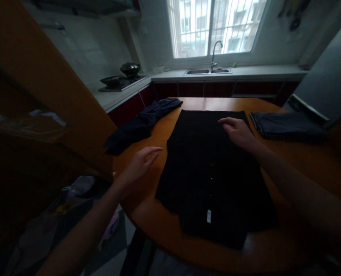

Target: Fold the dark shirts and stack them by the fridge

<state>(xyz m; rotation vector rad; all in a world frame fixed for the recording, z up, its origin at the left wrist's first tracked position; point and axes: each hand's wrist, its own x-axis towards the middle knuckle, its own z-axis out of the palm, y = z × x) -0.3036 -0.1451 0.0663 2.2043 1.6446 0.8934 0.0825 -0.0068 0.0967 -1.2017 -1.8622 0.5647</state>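
A black collared shirt [207, 153] lies spread flat on the wooden table [141, 207], its collar and a white label [209, 216] toward me and its hem at the far side. Small buttons run down its middle. My left hand [143, 161] hovers beside the shirt's left edge, fingers stretched out, holding nothing. Over the upper right part of the shirt is my right hand [237, 131], with its fingers apart and slightly bent and nothing in them. Whether the right fingertips touch the cloth, I cannot tell.
Crumpled dark blue clothing [144, 120] lies along the table's left edge. Folded jeans [285, 124] sit at the right. Beyond the table are a counter with a sink [207, 71], a stove [122, 82] with pans, and a window. A wooden cabinet [72, 76] stands at the left.
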